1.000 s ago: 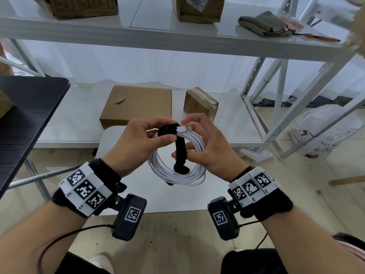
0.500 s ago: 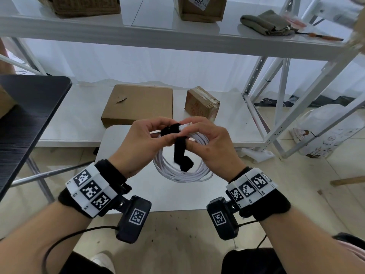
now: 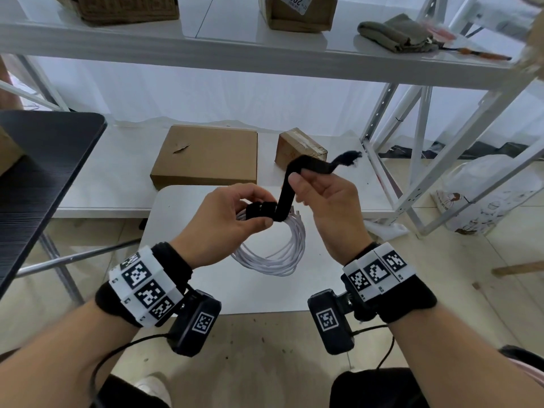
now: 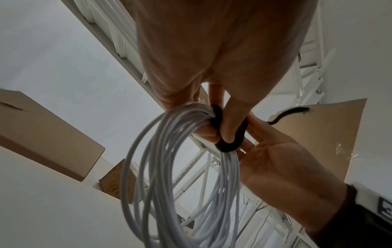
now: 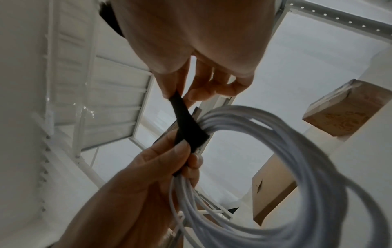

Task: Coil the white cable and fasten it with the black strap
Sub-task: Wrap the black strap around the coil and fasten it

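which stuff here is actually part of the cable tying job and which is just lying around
In the job:
- white cable, coiled, gripped by the left hand
- black strap, its free end pinched by the right hand

Lying about:
- flat cardboard box and small taped box on the lower shelf
- folded grey cloth on the upper shelf
- black table

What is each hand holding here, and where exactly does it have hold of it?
The left hand grips the coiled white cable at its top, where the black strap wraps it. The right hand pinches the strap's free length partway along, pulling it upward.
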